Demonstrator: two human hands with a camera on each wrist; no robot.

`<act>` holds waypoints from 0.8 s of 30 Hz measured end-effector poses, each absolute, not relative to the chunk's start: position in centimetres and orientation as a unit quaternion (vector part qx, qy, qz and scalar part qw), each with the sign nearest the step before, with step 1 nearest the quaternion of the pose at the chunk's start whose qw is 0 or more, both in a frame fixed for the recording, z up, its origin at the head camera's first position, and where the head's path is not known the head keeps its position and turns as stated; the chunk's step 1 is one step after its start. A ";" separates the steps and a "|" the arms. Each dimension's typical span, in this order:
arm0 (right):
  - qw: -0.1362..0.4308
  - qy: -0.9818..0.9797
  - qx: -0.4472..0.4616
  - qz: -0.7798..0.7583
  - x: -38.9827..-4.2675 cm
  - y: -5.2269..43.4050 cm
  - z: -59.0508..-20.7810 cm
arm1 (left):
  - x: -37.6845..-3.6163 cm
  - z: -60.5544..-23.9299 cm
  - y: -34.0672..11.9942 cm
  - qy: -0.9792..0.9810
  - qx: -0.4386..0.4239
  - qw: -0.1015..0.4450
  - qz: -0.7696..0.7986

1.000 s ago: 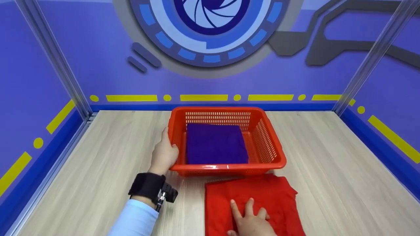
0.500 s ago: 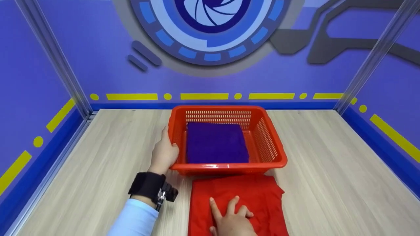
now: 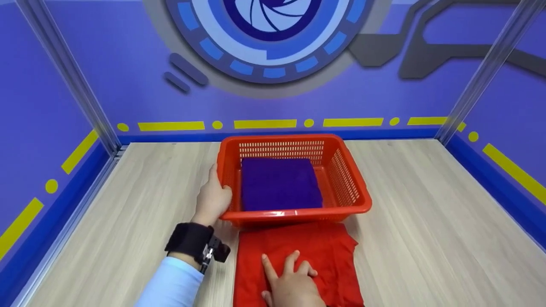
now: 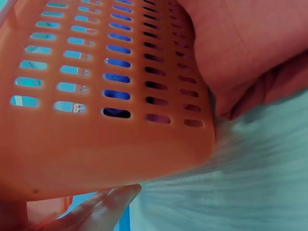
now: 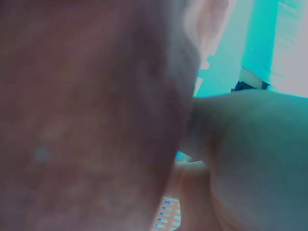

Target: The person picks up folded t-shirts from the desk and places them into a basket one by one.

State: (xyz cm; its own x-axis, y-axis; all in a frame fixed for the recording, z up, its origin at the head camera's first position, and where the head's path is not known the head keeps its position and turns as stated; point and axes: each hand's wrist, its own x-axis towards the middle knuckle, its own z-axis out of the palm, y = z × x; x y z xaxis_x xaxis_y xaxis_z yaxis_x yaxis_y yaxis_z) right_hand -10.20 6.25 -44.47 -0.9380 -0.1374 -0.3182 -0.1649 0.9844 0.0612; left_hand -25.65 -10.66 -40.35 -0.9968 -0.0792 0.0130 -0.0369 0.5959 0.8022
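A red plastic basket [image 3: 290, 213] with slotted walls stands near the back of the table. Inside it lies a folded purple cloth [image 3: 281, 183]. My left hand [image 3: 213, 198] holds the basket's left side, thumb over the rim and fingers along the outside. In front of the basket is a folded red cloth [image 3: 318, 238], its far edge right by the front wall. My right hand [image 3: 294, 288] rests on this cloth with fingers spread. The left wrist view shows the basket wall [image 4: 96, 149] close up, beside the red cloth [image 4: 255, 48]. Skin fills most of the right wrist view.
The light wooden table [image 3: 426, 221] stretches to both sides of the basket. A purple-blue back wall [image 3: 273, 106] and side walls enclose it, with metal corner posts [image 3: 482, 76]. A black wrist strap with a small camera [image 3: 198, 243] sits on my left wrist.
My right hand and the red cloth under it have slid left and slightly toward the basket. The left hand keeps its hold on the basket, which stays in place.
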 end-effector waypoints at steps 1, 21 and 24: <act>0.156 0.984 -0.078 0.043 -10.1 6.4 -44.4 | -25.7 -40.3 -10.7 -0.892 0.030 0.021 -0.451; 0.221 0.931 -0.194 -0.216 -11.1 15.1 -40.4 | -18.3 -43.1 -13.7 -0.742 -0.056 -0.139 -0.654; 0.132 0.930 -0.221 -0.264 -11.5 17.4 -40.4 | -16.5 -43.6 -13.9 -0.735 -0.087 -0.159 -0.653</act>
State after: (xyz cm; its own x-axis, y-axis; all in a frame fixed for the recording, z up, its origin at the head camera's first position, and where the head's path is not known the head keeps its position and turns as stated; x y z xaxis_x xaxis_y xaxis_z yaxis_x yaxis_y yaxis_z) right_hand -11.53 17.42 -40.39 -0.8675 -0.4804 -0.1288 -0.3411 0.7631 -0.5489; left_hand -16.51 -13.91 -43.64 -0.9340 0.3365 -0.1202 -0.0796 0.1321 0.9880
